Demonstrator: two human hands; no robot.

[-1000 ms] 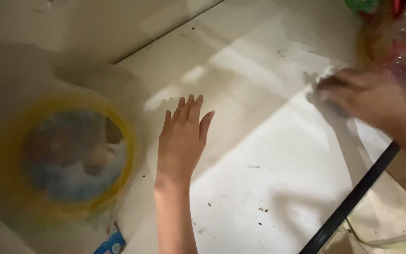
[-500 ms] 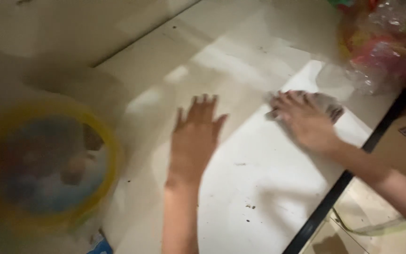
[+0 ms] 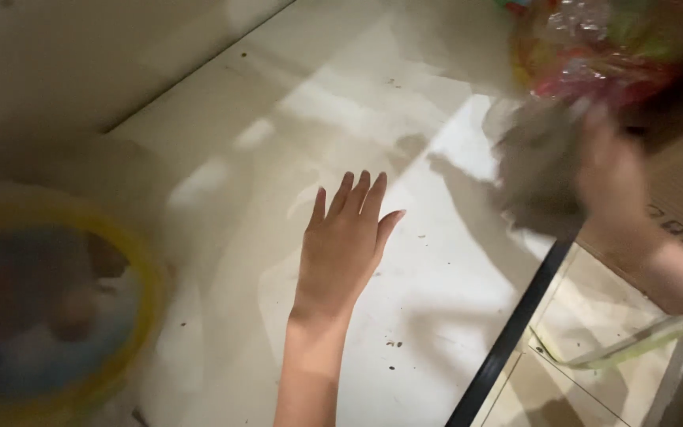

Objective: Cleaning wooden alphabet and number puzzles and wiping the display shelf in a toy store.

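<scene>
1. the right hand (image 3: 614, 186) is raised at the far right of the scene, its grip closed around a crumpled grey cloth (image 3: 539, 170). the cloth is bunched and blurred, so how the fingers sit on it cannot be told.
2. the cloth hangs above the right edge of the counter (image 3: 223, 198), just left of the hand, and looks lifted clear of the surface, throwing a shadow on the white top to its left.
3. the left hand (image 3: 345, 249) lies flat, palm down, on the counter near the middle of the scene. its grip is wide, fingers straight, close together and pointing far, and it holds nothing.
4. the two hands are well apart, the left one nearer and lower than the right.
5. a few small dark crumbs (image 3: 393, 345) lie on the counter just near and right of the left wrist.
6. a dark strip (image 3: 507, 336) runs along the counter's right edge, from below the cloth toward the near side.
7. right of that strip lies a pale tiled floor (image 3: 586, 395).
8. far right, behind the cloth, sits a crinkled clear plastic bag (image 3: 594, 47) with red, yellow and green showing through.
9. at the near left a blurred round yellow-rimmed basin (image 3: 140, 261) holds bluish contents that cannot be made out.
</scene>
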